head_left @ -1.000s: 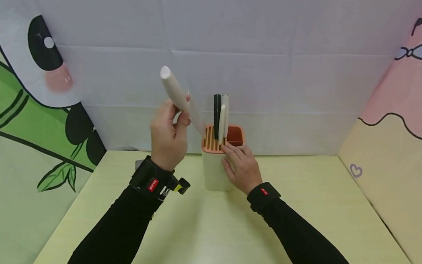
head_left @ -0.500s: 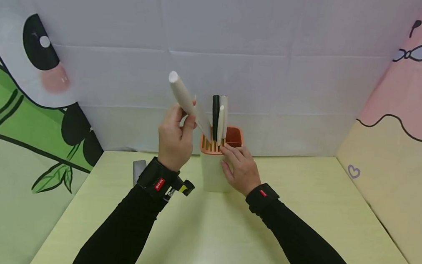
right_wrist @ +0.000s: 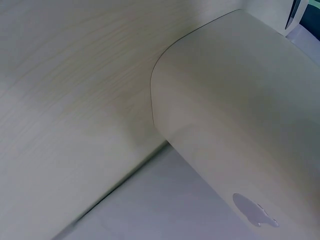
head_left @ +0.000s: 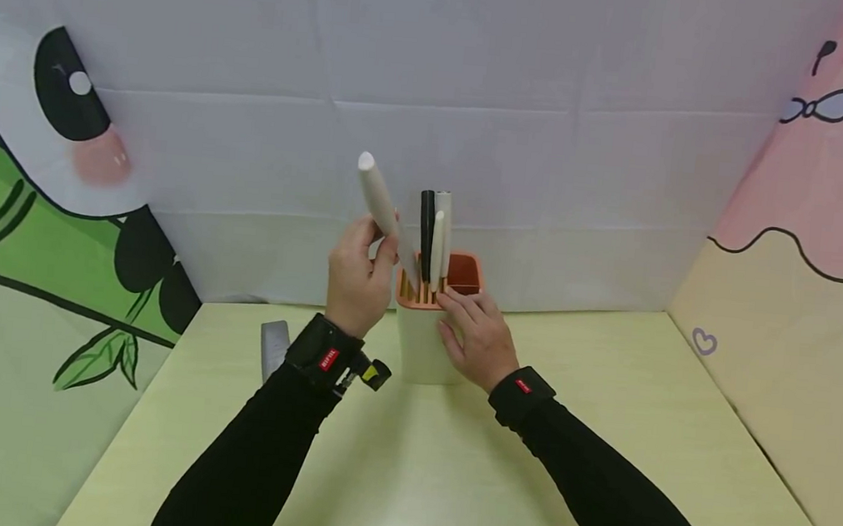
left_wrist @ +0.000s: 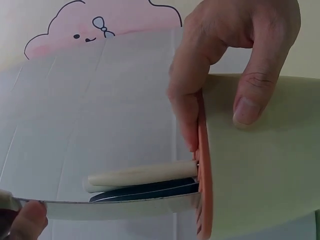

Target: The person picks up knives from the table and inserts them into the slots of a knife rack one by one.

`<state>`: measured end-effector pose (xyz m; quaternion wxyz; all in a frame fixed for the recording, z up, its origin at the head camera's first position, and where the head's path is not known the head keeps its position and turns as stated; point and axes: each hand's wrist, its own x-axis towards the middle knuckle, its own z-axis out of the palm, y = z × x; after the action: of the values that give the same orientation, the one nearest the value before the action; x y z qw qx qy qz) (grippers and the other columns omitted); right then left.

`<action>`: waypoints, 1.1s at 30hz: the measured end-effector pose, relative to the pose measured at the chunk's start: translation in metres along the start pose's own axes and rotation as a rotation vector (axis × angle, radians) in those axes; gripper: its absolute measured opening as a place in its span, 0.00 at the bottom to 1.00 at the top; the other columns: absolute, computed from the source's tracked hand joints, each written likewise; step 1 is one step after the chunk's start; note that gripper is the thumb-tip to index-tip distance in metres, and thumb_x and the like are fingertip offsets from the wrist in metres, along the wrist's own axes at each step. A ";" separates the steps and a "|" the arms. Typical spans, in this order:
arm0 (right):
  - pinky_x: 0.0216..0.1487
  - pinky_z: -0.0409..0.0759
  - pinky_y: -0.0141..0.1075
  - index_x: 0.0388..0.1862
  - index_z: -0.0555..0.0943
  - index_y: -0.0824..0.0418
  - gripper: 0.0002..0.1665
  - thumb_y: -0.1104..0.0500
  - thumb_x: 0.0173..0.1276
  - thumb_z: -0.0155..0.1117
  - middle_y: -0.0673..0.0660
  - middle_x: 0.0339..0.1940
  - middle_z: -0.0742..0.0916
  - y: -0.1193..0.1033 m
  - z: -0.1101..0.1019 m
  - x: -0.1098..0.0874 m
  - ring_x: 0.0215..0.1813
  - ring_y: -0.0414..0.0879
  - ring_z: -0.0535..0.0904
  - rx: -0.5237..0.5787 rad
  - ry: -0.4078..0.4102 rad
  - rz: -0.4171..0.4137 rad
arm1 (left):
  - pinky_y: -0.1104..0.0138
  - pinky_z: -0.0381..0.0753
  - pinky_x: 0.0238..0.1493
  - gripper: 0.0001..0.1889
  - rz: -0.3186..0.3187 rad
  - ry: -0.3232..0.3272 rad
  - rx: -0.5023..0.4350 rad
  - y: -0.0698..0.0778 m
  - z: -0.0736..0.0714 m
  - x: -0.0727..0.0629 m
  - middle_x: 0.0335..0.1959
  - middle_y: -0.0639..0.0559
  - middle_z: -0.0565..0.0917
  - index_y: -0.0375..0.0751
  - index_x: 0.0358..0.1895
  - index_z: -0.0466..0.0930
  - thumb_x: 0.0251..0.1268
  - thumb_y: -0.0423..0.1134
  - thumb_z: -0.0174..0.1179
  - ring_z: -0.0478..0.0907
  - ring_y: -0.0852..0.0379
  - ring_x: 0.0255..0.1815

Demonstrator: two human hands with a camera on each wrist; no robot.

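Observation:
My left hand (head_left: pixel 360 278) holds a knife by its white handle (head_left: pixel 377 192), thumb and fingers close to the blade. The knife leans, handle up and to the left. Its blade (left_wrist: pixel 140 208) runs into a slot at the left of the knife holder (head_left: pixel 425 351), a pale block with an orange top rim. My right hand (head_left: pixel 481 339) grips the holder's right front edge, fingertips on the rim and thumb (left_wrist: pixel 247 107) on the side wall. A black-handled knife (head_left: pixel 425 234) and two white-handled pieces (head_left: pixel 437 248) stand in the slots. The right wrist view shows only the holder's lower body (right_wrist: pixel 230 110).
A grey flat object (head_left: pixel 275 345) lies on the table (head_left: pixel 538 474) left of the holder, partly hidden by my left wrist. The holder has an open orange compartment (head_left: pixel 464 268) at its right back. A pale wall sheet (head_left: pixel 454 65) rises behind the table.
My left hand has moved right and slightly down with the knife, which stands steeper, its blade now at the left slots. My right hand stays on the holder. More of the grey object shows.

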<state>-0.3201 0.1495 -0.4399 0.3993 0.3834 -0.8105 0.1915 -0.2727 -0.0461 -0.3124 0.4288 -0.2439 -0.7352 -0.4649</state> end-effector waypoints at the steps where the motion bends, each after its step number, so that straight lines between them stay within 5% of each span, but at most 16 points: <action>1: 0.54 0.74 0.42 0.64 0.77 0.61 0.26 0.55 0.68 0.63 0.57 0.63 0.80 0.000 0.000 0.000 0.51 0.53 0.73 -0.001 0.002 -0.002 | 0.60 0.81 0.36 0.14 -0.011 -0.007 0.006 -0.002 0.001 -0.001 0.45 0.35 0.79 0.26 0.56 0.76 0.74 0.30 0.51 0.79 0.47 0.41; 18: 0.52 0.74 0.40 0.64 0.77 0.61 0.25 0.56 0.69 0.63 0.57 0.62 0.81 -0.001 0.000 0.001 0.49 0.52 0.73 -0.018 -0.008 0.001 | 0.59 0.83 0.37 0.13 -0.302 -0.146 -0.021 -0.031 0.022 -0.006 0.45 0.39 0.85 0.31 0.52 0.80 0.75 0.35 0.53 0.81 0.47 0.50; 33: 0.53 0.73 0.40 0.64 0.76 0.61 0.25 0.55 0.70 0.61 0.57 0.62 0.81 0.002 0.003 0.000 0.50 0.52 0.73 -0.033 0.000 -0.005 | 0.59 0.83 0.39 0.13 -0.406 -0.149 0.016 -0.054 0.045 -0.024 0.42 0.40 0.85 0.30 0.52 0.81 0.72 0.36 0.57 0.83 0.49 0.40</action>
<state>-0.3227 0.1493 -0.4419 0.4059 0.3788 -0.8126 0.1770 -0.3194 -0.0288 -0.3670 0.2725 -0.1210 -0.8026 -0.5167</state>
